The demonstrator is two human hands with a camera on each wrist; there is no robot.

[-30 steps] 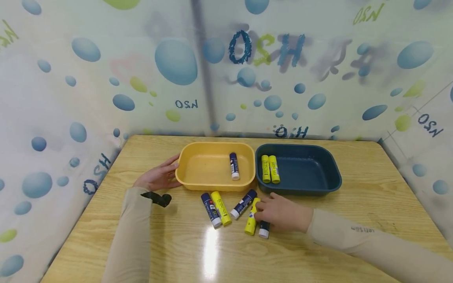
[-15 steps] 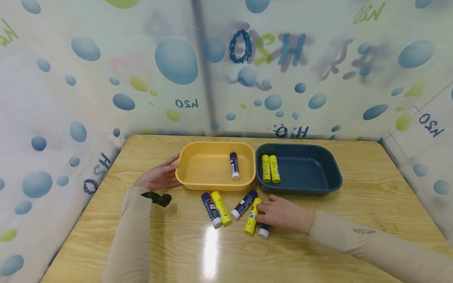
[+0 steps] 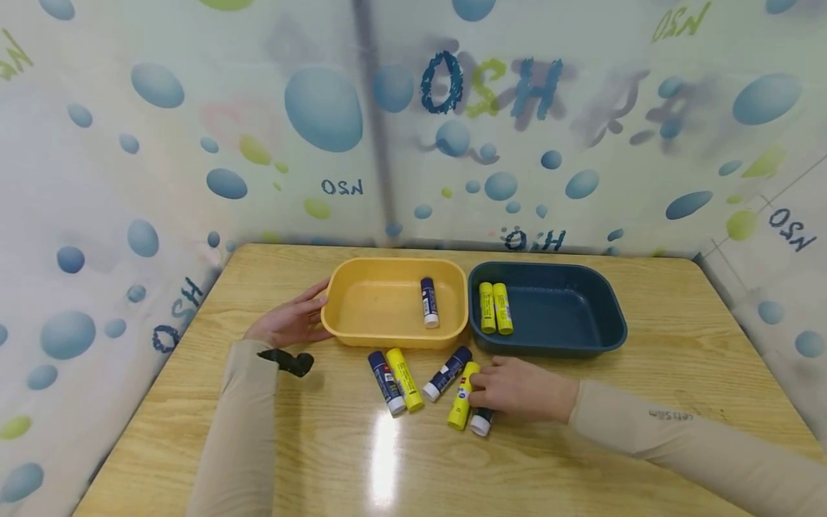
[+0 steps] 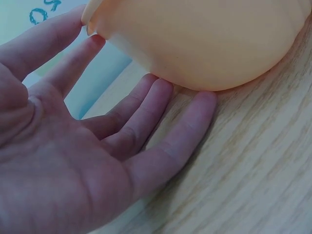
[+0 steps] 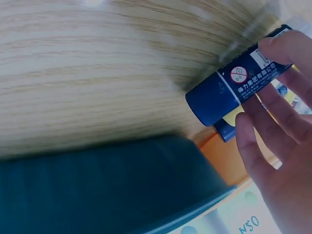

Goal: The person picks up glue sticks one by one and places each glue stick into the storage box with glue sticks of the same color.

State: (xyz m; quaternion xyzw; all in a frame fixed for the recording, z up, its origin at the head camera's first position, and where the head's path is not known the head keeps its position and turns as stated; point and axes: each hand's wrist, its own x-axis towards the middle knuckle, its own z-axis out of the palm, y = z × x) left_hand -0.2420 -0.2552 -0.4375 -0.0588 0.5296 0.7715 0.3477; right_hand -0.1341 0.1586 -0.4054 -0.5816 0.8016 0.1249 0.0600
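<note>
My left hand (image 3: 292,320) rests against the left end of the yellow bin (image 3: 362,339), its extended fingers touching the wall and rim in the left wrist view. My right hand (image 3: 526,390) pinches a navy glue stick (image 5: 243,78) between thumb and fingers, low over the table; its white end shows in the head view. Close beside it lies a yellow glue stick (image 3: 461,406). Left of that are another navy glue stick (image 3: 447,373), a yellow glue stick (image 3: 405,380) and a navy glue stick (image 3: 386,382).
Inside the yellow bin is one navy glue stick (image 3: 429,303). Touching it on the right, the dark blue bin (image 3: 555,350) holds two yellow glue sticks (image 3: 487,309) side by side. A patterned curtain (image 3: 413,158) stands behind the wooden table (image 3: 336,445).
The navy glue stick under my right hand has turned slightly, its white end swinging a little left. My left hand stays against the yellow bin.
</note>
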